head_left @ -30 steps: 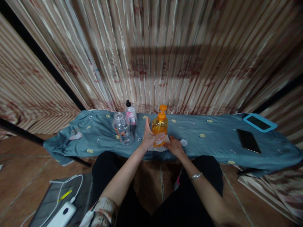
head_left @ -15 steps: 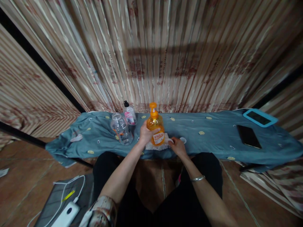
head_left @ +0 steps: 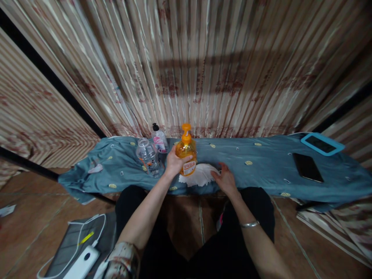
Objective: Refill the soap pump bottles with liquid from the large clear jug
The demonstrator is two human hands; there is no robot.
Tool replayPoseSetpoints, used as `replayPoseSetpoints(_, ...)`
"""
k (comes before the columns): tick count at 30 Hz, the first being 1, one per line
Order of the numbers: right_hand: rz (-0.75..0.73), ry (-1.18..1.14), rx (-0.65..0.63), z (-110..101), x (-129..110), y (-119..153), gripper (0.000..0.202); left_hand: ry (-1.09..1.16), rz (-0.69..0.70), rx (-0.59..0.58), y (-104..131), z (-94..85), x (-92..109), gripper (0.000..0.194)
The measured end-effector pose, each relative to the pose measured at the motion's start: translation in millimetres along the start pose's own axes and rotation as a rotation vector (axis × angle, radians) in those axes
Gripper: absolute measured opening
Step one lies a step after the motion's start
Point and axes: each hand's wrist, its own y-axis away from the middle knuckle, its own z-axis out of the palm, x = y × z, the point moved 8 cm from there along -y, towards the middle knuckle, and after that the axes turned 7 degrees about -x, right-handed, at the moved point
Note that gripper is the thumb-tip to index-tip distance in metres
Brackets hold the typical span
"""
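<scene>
Dispenser (head_left: 187, 150) topped with an orange pump tilts slightly, if at all, at the left end of a crinkled white cloth (head_left: 199, 176) on the fabric-draped worktop (head_left: 267, 162), the left hand's (head_left: 174, 162) grip wrapped around its body. The right hand (head_left: 226, 179), fingers loosely parted, meets the cloth's right edge, though whether it pinches the material cannot be told. Seemingly part-filled, the dispenser looks moderately heavy and smooth, likely slippery if wet and best held below the pump; the cloth appears light, soft and best taken by its edge.
</scene>
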Motion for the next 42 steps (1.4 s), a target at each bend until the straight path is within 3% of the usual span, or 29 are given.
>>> replayPoseSetpoints(3, -0.091, 0.037, -0.002, 4.3, -21.2, -11.1, 0.045, 0.007, 0.019, 0.006, -1.9, -4.9, 6.0, 0.062)
replayPoseSetpoints(8, -0.208, 0.077, -0.177, 40.1, -60.6, -24.1, 0.043, 0.014, 0.034, 0.037, -3.8, -6.6, 11.3, 0.062)
replayPoseSetpoints(11, -0.224, 0.062, -0.266, 53.2, -67.0, -13.2, 0.036, 0.031, 0.033, 0.025, -4.5, -1.8, 11.5, 0.06)
replayPoseSetpoints(13, -0.2, 0.033, -0.279, 48.6, -58.7, -3.2, 0.034, 0.031, 0.031, 0.019, -5.4, 1.9, 9.9, 0.058)
replayPoseSetpoints(15, -0.149, -0.008, -0.242, 31.9, -42.5, 4.3, 0.033, 0.034, 0.022, 0.006, -6.5, 6.7, 6.0, 0.058)
replayPoseSetpoints(18, -0.073, -0.091, -0.098, -9.4, -17.2, 9.2, 0.032, 0.035, -0.01, -0.013, -7.3, 15.8, -3.2, 0.06)
replayPoseSetpoints(21, -0.075, -0.205, 0.059, -51.8, -12.0, 8.9, 0.03, 0.021, -0.037, -0.024, -5.4, 25.9, -11.9, 0.06)
replayPoseSetpoints(24, -0.164, -0.342, 0.198, -85.9, -35.0, 6.3, 0.03, 0.026, -0.031, -0.044, -1.6, 34.9, -15.1, 0.063)
replayPoseSetpoints(28, -0.348, -0.508, 0.299, -108.8, -93.4, -1.2, 0.041, 0.013, 0.009, -0.093, 2.9, 40.3, -11.1, 0.072)
replayPoseSetpoints(31, -0.452, -0.595, 0.25, -101.5, -132.3, -16.1, 0.04, 0.011, 0.021, -0.116, 4.8, 38.6, -8.7, 0.088)
replayPoseSetpoints(33, -0.446, -0.669, 0.216, -89.6, -141.0, -31.3, 0.036, 0.013, 0.013, -0.122, 5.8, 37.0, -9.2, 0.095)
replayPoseSetpoints(38, -0.264, -0.868, 0.137, -44.1, -112.1, -66.3, 0.033, 0.02, 0.015, -0.178, 9.9, 41.0, -9.7, 0.102)
replayPoseSetpoints(42, -0.105, -1.006, 0.045, -0.8, -81.1, -63.8, 0.035, 0.021, -0.01, -0.185, 12.5, 41.5, -12.3, 0.109)
